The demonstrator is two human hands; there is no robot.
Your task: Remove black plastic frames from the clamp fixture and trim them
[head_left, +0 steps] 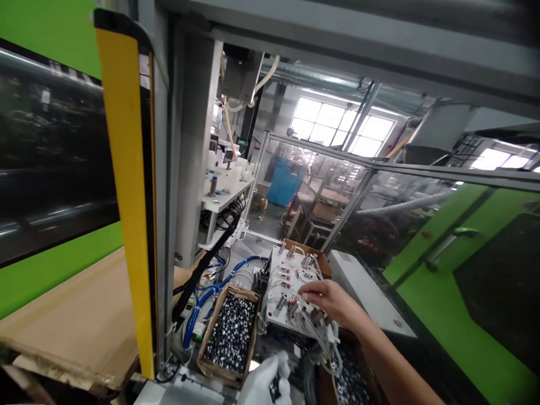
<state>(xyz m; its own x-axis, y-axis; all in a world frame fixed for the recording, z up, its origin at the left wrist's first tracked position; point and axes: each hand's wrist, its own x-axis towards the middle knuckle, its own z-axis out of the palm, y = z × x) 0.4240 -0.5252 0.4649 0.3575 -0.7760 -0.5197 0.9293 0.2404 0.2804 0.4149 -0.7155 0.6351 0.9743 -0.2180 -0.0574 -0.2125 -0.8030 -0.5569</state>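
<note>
My right hand (333, 302) is bare and reaches over a white fixture plate (276, 320). Its thumb and fingertips come together close above the plate, and whatever they may pinch is too small to make out. Metal pins, thin hoses and small red lights stand about on the plate. Low in the view, my left hand (264, 382) wears a white glove and curls around several small black parts (275, 388). Just beyond it sits a cardboard box (202, 360) filled with small black and silver parts.
A second box of similar parts (352, 377) lies under my right forearm. Blue hoses (192, 326) run along the left. A grey frame post (181, 140) and a yellow guard (124, 197) rise at left. Clear panels (312, 191) and a green machine (464, 292) close in the far and right sides.
</note>
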